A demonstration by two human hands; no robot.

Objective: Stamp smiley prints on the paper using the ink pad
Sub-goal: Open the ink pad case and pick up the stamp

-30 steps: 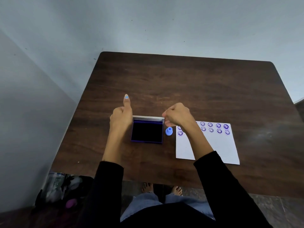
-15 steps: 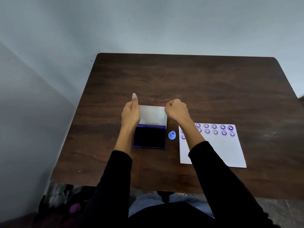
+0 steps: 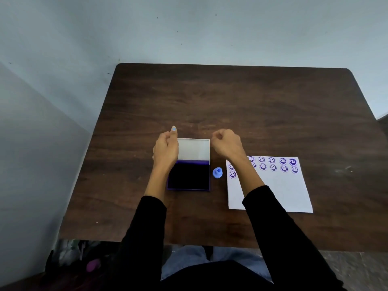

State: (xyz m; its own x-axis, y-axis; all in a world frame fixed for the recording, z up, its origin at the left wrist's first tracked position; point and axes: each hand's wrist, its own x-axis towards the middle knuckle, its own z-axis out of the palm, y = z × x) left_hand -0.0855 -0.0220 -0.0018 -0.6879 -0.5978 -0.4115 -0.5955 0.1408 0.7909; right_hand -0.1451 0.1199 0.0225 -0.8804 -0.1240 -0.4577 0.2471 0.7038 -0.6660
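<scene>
The ink pad [image 3: 189,175], dark purple, lies open near the table's front middle, with its white lid [image 3: 195,150] folded back flat behind it. My left hand [image 3: 165,150] rests against the lid's left edge, thumb raised, fingers wrapped on that edge. My right hand [image 3: 227,144] hovers by the lid's far right corner with its fingers curled, a small gap from the lid. A small blue stamp [image 3: 217,172] stands upright between the pad and the white paper [image 3: 277,190]. The paper carries two rows of purple smiley prints along its far edge; my right forearm hides a few.
The dark wooden table [image 3: 231,97] stands in a corner against pale walls, with bare wood behind the pad. Bags and clutter [image 3: 69,255] lie on the floor at the table's lower left. My legs show under the near edge.
The lid has swung from nearly upright to lying flat behind the pad. Both hands moved away from me with it, and my right hand has come off the lid's corner.
</scene>
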